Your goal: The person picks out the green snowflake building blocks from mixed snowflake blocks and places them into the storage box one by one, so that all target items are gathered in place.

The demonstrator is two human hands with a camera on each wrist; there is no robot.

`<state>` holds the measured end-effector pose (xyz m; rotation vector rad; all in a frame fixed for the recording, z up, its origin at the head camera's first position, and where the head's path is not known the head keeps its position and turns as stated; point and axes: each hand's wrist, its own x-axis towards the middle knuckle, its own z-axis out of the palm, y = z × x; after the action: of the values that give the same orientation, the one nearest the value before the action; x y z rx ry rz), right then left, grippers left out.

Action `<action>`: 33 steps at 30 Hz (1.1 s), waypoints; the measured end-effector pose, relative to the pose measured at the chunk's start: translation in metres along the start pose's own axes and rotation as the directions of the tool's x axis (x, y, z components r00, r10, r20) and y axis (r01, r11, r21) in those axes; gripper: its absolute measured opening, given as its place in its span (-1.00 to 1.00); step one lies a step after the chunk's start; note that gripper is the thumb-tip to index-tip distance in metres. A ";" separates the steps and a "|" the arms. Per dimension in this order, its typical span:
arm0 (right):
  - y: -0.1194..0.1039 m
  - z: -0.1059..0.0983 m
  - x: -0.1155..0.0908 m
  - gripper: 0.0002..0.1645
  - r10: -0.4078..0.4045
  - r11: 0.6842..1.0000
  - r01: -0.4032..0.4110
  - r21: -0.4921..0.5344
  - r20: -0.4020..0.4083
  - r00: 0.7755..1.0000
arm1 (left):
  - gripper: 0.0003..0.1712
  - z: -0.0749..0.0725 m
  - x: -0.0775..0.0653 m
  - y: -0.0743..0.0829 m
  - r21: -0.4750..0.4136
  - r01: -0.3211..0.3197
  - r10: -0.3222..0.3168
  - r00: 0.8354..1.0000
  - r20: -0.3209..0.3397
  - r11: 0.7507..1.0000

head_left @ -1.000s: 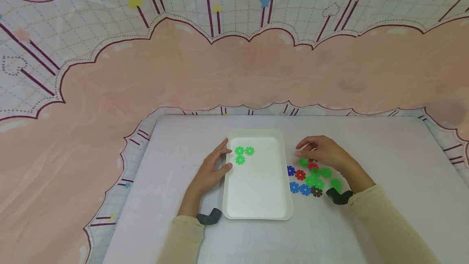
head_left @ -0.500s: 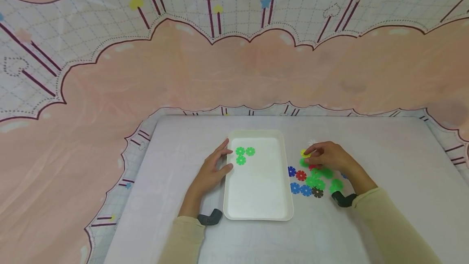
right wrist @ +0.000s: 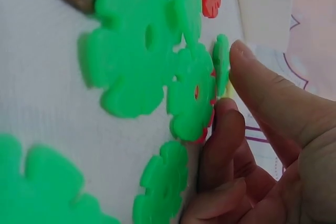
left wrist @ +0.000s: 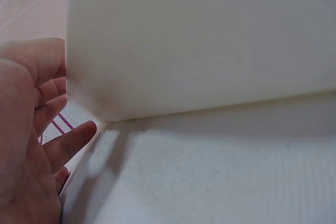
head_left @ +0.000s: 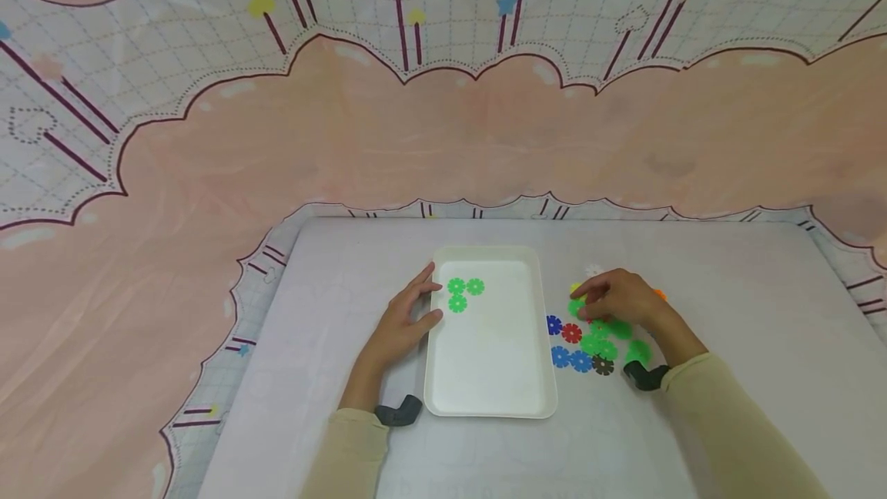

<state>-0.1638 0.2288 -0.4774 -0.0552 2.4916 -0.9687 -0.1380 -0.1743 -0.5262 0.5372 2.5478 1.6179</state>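
Note:
A white rectangular tray (head_left: 490, 360) lies on the table with three green flower-shaped discs (head_left: 456, 286) inside, near its upper left. At the tray's left edge is my left hand (head_left: 400, 323), its fingers spread along the side; the left wrist view shows the fingertips by the tray wall (left wrist: 199, 51). My right hand (head_left: 617, 300) is bent over the loose pile, thumb and index finger on either side of a green flower disc (right wrist: 222, 64). Whether they grip it is unclear. A yellow disc (head_left: 576, 289) is just beyond the index finger.
Right of the tray lie more flower discs: blue (head_left: 560, 356), red (head_left: 571, 333), dark brown (head_left: 603, 365) and several green (head_left: 637, 353). A white disc (head_left: 594, 271) and an orange one (head_left: 660, 295) sit farther back. A patterned cloth (head_left: 416, 145) hangs behind the table.
My right hand has moved down and slightly right to the disc pile, bringing the fingertips beside the green and yellow discs. The left hand has kept its place at the tray.

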 end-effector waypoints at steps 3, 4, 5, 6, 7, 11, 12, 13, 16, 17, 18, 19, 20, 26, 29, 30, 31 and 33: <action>-0.001 0.001 0.001 -0.64 -0.005 1.000 0.005 0.003 -0.003 1.000 | -0.53 0.000 0.000 -0.002 -0.005 -0.006 0.006 1.000 -0.002 1.000; -0.001 0.002 0.001 -0.65 -0.005 1.000 0.005 0.005 -0.006 1.000 | -0.53 0.000 0.000 -0.002 -0.004 -0.008 0.008 1.000 -0.003 1.000; -0.001 0.002 0.001 -0.66 -0.003 1.000 0.003 0.007 -0.011 1.000 | -0.53 0.000 0.000 -0.002 -0.002 -0.008 0.008 1.000 -0.004 1.000; -0.002 0.002 0.001 -0.66 -0.003 1.000 0.003 0.008 -0.015 1.000 | -0.53 0.000 0.000 -0.002 -0.001 -0.007 0.007 1.000 -0.004 1.000; -0.002 0.002 0.001 -0.66 0.000 1.000 0.000 0.011 -0.018 1.000 | -0.53 0.000 0.000 -0.002 0.002 -0.005 0.005 1.000 -0.004 1.000; -0.002 0.005 0.002 -0.66 0.020 1.000 -0.020 0.014 -0.028 0.999 | -0.53 0.000 0.000 0.000 0.013 0.006 -0.006 1.000 -0.003 1.000; -0.002 0.005 0.002 -0.67 0.025 1.000 -0.025 0.012 -0.029 0.999 | -0.53 0.000 0.000 0.000 0.013 0.008 -0.008 1.000 -0.001 1.000; -0.002 0.005 0.002 -0.67 0.030 1.000 -0.029 0.008 -0.030 0.999 | -0.53 0.000 0.000 0.000 0.013 0.008 -0.008 1.000 0.000 1.000; -0.002 0.006 0.002 -0.68 0.046 0.999 -0.046 0.005 -0.034 0.998 | -0.53 0.000 -0.001 0.001 0.008 0.005 -0.005 1.000 0.004 1.000; -0.001 0.006 0.002 -0.68 0.047 0.999 -0.046 0.003 -0.032 0.998 | -0.54 0.000 -0.001 0.001 0.009 0.008 -0.008 1.000 0.005 1.000; -0.002 0.006 0.002 -0.68 0.052 0.999 -0.051 0.006 -0.035 0.998 | -0.53 0.000 -0.001 0.001 0.007 0.007 -0.007 1.000 0.005 1.000; -0.001 0.006 0.002 -0.68 0.053 0.999 -0.053 0.008 -0.036 0.998 | -0.53 0.000 -0.001 0.001 0.005 0.008 -0.008 1.000 0.005 1.000; -0.001 0.006 0.002 -0.69 0.057 0.998 -0.057 0.012 -0.038 0.998 | -0.53 0.000 -0.001 0.001 0.004 0.008 -0.008 1.000 0.004 1.000; -0.002 0.005 0.001 -0.69 0.039 0.999 -0.038 0.031 -0.045 0.998 | -0.53 0.000 0.000 0.002 0.008 0.004 -0.004 1.000 0.001 1.000; -0.001 0.004 0.000 -0.70 0.018 0.999 -0.017 0.036 -0.043 0.999 | -0.53 0.000 0.000 0.002 0.006 0.003 -0.003 1.000 0.004 1.000; -0.001 0.004 0.000 -0.70 0.013 0.999 -0.012 0.033 -0.043 0.999 | -0.53 0.000 0.000 0.002 0.005 0.002 -0.002 1.000 0.005 1.000; 0.000 0.003 0.000 -0.70 0.005 1.000 -0.004 0.027 -0.044 0.999 | -0.53 0.000 0.000 0.002 0.003 0.001 -0.001 1.000 0.007 1.000; 0.001 0.002 -0.001 -0.71 -0.012 1.000 0.013 0.020 -0.043 0.999 | -0.53 0.000 0.000 0.002 0.000 -0.002 0.002 1.000 0.008 1.000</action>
<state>-0.1625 0.2285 -0.4786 -0.0435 2.5233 -1.0098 -0.1372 -0.1734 -0.5245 0.5456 2.5425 1.6129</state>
